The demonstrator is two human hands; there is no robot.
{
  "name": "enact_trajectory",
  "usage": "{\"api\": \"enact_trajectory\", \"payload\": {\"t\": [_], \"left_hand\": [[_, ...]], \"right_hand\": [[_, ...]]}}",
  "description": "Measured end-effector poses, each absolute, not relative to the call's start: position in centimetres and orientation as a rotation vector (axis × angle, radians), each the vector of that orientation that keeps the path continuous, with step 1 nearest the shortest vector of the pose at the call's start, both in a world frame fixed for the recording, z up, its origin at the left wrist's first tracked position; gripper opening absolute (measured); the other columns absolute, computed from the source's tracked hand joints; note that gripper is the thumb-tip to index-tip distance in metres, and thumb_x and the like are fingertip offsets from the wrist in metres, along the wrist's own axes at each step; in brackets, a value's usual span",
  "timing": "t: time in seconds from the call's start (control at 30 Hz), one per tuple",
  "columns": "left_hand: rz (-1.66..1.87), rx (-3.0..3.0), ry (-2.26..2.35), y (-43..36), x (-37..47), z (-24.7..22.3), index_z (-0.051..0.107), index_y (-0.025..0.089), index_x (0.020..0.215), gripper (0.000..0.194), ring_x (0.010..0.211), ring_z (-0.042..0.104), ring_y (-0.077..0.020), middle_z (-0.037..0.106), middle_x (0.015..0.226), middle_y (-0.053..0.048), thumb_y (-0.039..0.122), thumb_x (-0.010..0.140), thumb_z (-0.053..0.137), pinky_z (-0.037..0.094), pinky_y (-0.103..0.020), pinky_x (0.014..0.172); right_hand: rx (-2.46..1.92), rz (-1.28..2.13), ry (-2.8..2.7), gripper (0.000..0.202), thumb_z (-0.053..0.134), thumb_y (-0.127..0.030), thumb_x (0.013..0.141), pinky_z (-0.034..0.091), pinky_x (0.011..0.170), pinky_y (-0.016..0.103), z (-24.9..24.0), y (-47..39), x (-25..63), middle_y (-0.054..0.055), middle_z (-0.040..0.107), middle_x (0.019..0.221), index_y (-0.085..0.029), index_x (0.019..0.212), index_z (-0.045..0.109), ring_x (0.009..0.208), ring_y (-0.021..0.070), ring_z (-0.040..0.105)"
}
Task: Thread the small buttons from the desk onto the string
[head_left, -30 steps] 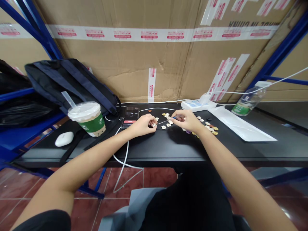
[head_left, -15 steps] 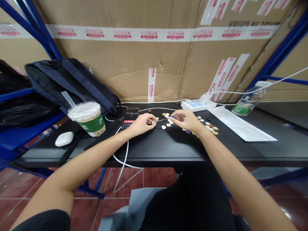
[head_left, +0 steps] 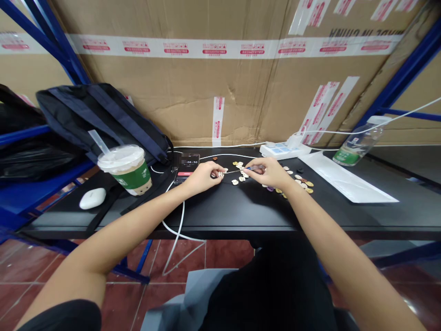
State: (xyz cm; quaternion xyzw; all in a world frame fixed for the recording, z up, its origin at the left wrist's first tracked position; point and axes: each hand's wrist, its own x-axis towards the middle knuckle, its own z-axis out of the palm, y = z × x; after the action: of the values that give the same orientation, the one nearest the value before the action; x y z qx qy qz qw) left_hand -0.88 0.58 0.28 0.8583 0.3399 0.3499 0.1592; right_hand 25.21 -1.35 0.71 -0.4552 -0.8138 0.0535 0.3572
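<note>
My left hand (head_left: 206, 177) pinches a small, cream, button-like piece (head_left: 221, 174) with dark marks between thumb and fingers, over the flat black table (head_left: 220, 214). My right hand (head_left: 270, 172) grips a slender tool (head_left: 248, 168) with a blue part and a thin shaft pointing at that piece; whether they touch, I cannot tell. Loose cream button-like pieces (head_left: 234, 182) lie between my hands.

Tabletop (head_left: 220, 209): looked smooth, satiny!
Bottle (head_left: 364, 139): gleamed, clear plastic!
Carton (head_left: 179, 87): was creased, matt cardboard!
Backpack (head_left: 115, 119): looked like dull cloth!
</note>
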Motion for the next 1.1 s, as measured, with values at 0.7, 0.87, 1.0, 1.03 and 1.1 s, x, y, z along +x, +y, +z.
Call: {"api": "enact_trajectory", "payload": {"t": [0.7, 0.87, 1.0, 1.03, 1.1], "left_hand": [[0.951, 2.486, 0.954, 0.6, -1.08, 0.47, 0.075, 0.013, 0.098, 0.018, 0.075, 0.069, -0.015, 0.076, 0.088, -0.007, 0.018, 0.081, 0.069, 0.057, -0.028, 0.074], [0.948, 2.48, 0.93, 0.68, -1.12, 0.37, 0.075, 0.013, 0.098, 0.018, 0.077, 0.07, -0.0154, 0.076, 0.09, -0.007, 0.017, 0.082, 0.068, 0.057, -0.029, 0.076], [0.916, 2.412, 0.931, 0.7, -1.1, 0.42, 0.075, 0.013, 0.099, 0.019, 0.08, 0.071, -0.0164, 0.077, 0.091, -0.007, 0.017, 0.081, 0.07, 0.058, -0.029, 0.079], [0.908, 2.405, 0.927, 0.68, -1.09, 0.46, 0.075, 0.013, 0.099, 0.019, 0.08, 0.072, -0.0165, 0.077, 0.091, -0.007, 0.018, 0.081, 0.071, 0.058, -0.029, 0.079], [0.907, 2.414, 0.918, 0.63, -1.08, 0.55, 0.075, 0.014, 0.097, 0.017, 0.081, 0.072, -0.0166, 0.078, 0.09, -0.006, 0.017, 0.081, 0.071, 0.057, -0.029, 0.079]], "right_hand": [[-1.092, 0.218, -2.077, 0.032, 0.066, -0.049, 0.085, 0.04, 0.059, 0.03, 0.44, -0.86, 25.4, 0.005, 0.068, 0.073, -0.019, 0.088, 0.076, 0.061, 0.0146, 0.052], [-1.098, 0.238, -2.093, 0.033, 0.065, -0.049, 0.087, 0.041, 0.06, 0.03, 0.42, -0.83, 25.34, 0.006, 0.07, 0.075, -0.019, 0.082, 0.075, 0.063, 0.0154, 0.056], [-1.091, 0.217, -2.078, 0.03, 0.066, -0.047, 0.086, 0.041, 0.06, 0.03, 0.42, -0.87, 25.36, 0.005, 0.071, 0.077, -0.019, 0.085, 0.075, 0.063, 0.0151, 0.056], [-1.093, 0.219, -2.079, 0.03, 0.066, -0.047, 0.086, 0.041, 0.06, 0.03, 0.47, -0.93, 25.35, 0.005, 0.071, 0.077, -0.019, 0.084, 0.075, 0.063, 0.0153, 0.056], [-1.11, 0.233, -2.087, 0.031, 0.065, -0.048, 0.085, 0.041, 0.06, 0.029, 0.63, -1.12, 25.3, 0.006, 0.071, 0.076, -0.019, 0.081, 0.074, 0.064, 0.0159, 0.058]]}}
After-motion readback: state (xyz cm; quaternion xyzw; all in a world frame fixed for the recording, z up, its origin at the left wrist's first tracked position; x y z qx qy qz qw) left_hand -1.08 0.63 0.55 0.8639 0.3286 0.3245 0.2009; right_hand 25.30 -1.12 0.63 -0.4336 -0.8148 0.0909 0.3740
